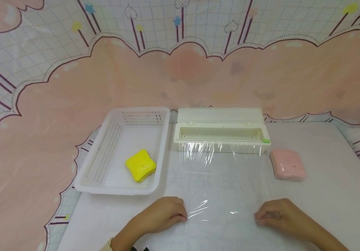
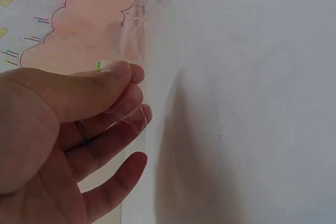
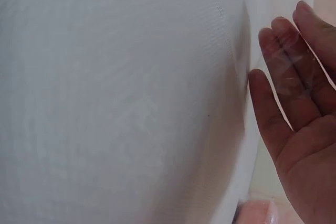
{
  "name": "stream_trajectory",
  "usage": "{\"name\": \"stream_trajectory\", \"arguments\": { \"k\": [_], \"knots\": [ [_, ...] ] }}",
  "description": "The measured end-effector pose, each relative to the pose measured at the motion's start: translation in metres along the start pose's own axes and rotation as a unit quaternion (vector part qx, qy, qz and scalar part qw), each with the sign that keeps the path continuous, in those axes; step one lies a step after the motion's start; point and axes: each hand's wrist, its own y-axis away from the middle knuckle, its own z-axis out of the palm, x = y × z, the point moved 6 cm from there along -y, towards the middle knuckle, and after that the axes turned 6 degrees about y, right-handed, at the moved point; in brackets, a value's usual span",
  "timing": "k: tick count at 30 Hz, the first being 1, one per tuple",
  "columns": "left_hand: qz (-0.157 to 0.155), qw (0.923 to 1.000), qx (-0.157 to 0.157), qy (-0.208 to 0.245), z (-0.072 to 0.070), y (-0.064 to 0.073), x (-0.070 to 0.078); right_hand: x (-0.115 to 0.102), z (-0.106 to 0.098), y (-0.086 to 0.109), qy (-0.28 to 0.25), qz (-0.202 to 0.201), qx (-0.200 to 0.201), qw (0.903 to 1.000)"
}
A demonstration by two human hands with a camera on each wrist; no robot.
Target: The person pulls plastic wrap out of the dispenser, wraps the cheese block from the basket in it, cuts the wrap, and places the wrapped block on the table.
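A clear sheet of cling film [image 1: 223,188] stretches toward me from a cream cling film dispenser [image 1: 220,125], whose lid stands up. Its near left corner is pinched between thumb and fingers of my left hand [image 1: 165,214]. My right hand [image 1: 288,218] pinches the near right corner, and the sheet hangs between both hands, close over the table. In the left wrist view, film passes between the left thumb and fingers [image 2: 123,74], the other fingers loosely bent. The right wrist view has film across the fingers of the right hand [image 3: 310,129].
On the left, a white perforated plastic basket [image 1: 81,176] holds a yellow, puffy square block [image 1: 140,165]. A pink square block [image 1: 288,164] with a shiny surface lies right of the dispenser. Behind the white table [image 1: 327,195] hangs a patterned pink cloth [image 1: 230,83].
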Motion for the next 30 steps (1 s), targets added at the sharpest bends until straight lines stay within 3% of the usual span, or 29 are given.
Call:
{"name": "stream_trajectory", "arguments": {
  "k": [8,13,19,30],
  "knots": [
    [-0.04,0.9984,-0.021,-0.033,0.009,-0.002,-0.001,-0.004,-0.004,0.0,0.044,-0.02,0.069,0.9965],
    [-0.059,0.9968,-0.026,-0.048,0.012,-0.003,-0.003,0.001,0.001,0.002,0.025,-0.01,0.046,0.9986],
    [-0.076,0.9965,-0.024,-0.025,0.011,-0.004,-0.007,0.009,0.004,0.005,0.028,0.015,0.011,0.9994],
    [-0.093,0.9916,0.005,0.09,0.011,0.001,-0.023,0.017,0.007,0.004,0.029,0.118,-0.044,0.9916]
  ]
}}
